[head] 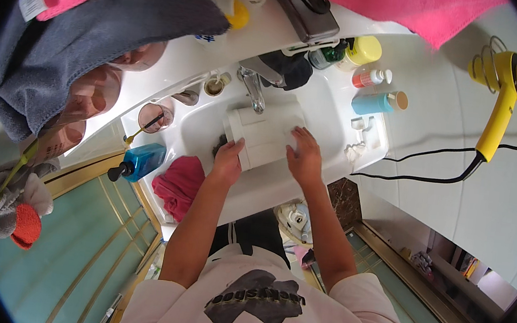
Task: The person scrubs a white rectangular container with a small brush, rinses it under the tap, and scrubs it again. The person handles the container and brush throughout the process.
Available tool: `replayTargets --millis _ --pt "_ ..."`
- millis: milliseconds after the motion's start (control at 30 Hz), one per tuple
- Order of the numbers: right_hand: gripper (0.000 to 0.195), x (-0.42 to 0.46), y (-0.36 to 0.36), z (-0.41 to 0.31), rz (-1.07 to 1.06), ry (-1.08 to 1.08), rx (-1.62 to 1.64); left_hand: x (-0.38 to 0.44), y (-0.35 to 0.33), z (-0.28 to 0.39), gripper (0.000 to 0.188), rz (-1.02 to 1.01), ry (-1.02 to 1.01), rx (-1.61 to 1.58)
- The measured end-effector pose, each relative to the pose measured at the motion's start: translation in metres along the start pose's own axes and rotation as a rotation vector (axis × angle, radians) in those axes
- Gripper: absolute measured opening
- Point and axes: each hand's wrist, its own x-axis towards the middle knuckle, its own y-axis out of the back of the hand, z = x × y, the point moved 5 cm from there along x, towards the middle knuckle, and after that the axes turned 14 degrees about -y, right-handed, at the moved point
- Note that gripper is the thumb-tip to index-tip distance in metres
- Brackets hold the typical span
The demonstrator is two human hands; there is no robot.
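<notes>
A white box-shaped container point(264, 136), apparently plastic, lies tilted in the white washbasin point(331, 107), below the chrome faucet point(253, 89). My left hand point(230, 160) grips its near left edge, thumb on top. Against the container's right side is my right hand point(306, 155), its fingers bent over the surface. Something pale shows by those fingertips, too indistinct to name, and whether the hand holds it is unclear. Part of a dark object point(218, 146) shows beyond the container's left end.
A red cloth point(179, 186) and a blue pump bottle point(143, 163) sit on the basin's left rim, near a cup point(155, 118) with a toothbrush. Several bottles point(374, 102) line the right rim. A yellow hair dryer point(499, 103) hangs on the right wall, its black cord trailing toward the basin.
</notes>
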Motion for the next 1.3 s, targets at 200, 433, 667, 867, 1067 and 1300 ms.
replayTargets --millis 200,433,667,867,1067,1300 --pt "0.031 -0.048 -0.037 -0.069 -0.043 0.127 -0.011 0.005 0.009 -0.002 0.022 0.100 -0.046 0.087" --pt "0.029 -0.023 -0.031 0.017 0.047 -0.109 -0.163 0.002 0.000 -0.005 0.021 0.024 -0.030 0.073" --pt "0.035 -0.038 -0.008 -0.042 0.107 -0.063 -0.046 -0.003 -0.009 0.003 0.022 0.101 -0.025 0.119" --pt "0.030 -0.037 -0.031 -0.026 0.048 0.064 -0.019 0.000 -0.004 0.002 0.025 0.081 -0.041 0.093" --pt "0.039 -0.033 -0.005 0.011 0.271 -0.093 -0.077 -0.002 -0.010 0.000 0.031 0.082 -0.012 0.057" --pt "0.040 -0.067 -0.007 -0.050 0.175 -0.096 0.098 -0.006 -0.029 0.017 0.035 -0.018 0.055 -0.107"
